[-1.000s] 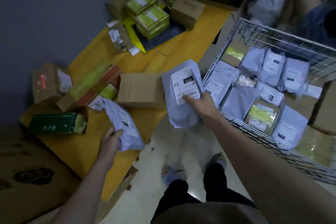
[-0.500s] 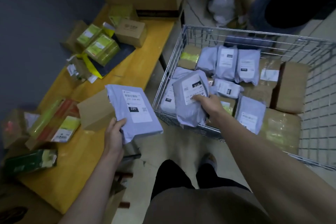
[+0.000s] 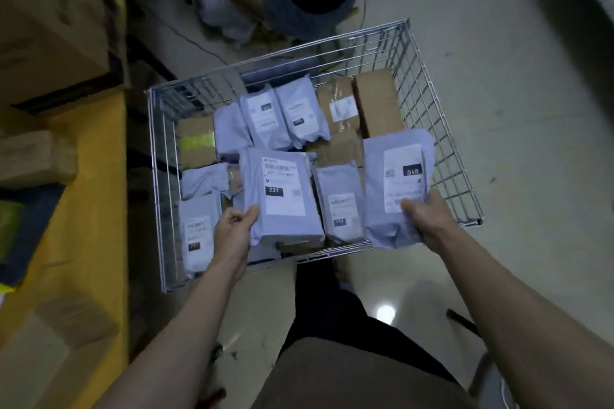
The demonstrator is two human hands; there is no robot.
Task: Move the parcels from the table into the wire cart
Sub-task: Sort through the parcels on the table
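Left hand [image 3: 234, 231]: grips the near left edge of a grey parcel marked 231 [image 3: 282, 192], thumb on top and fingers curled beneath.
Right hand [image 3: 427, 219]: pinches the near right corner of a second grey parcel marked 010 [image 3: 395, 183], thumb pressed on its label.
Where the parcels are: both hang over the near half of the cart [image 3: 432, 129], 231 towards the near left, 010 by the right wall. Whether either already rests on the load below cannot be told.
Change: a second ago both hands were over the table [image 3: 83, 209], with 231 above its near edge and 010 just short of the cart's rim. Half a second ago only 010 had crossed the rim. Now both are inside the wire walls and the view has swung to face the cart squarely.
What it means: judged from this, the carry is done for this pair and only the release is left.
Cart load: grey bags and brown boxes cover the floor of the cart, bags mostly left and middle, boxes at the far right corner.
Left on the table: boxes at its far end and left edge, blurred, so more trips are likely.
Risk: 010 sits close to the right wall and near rim; dropped carelessly it could slide against the wire.
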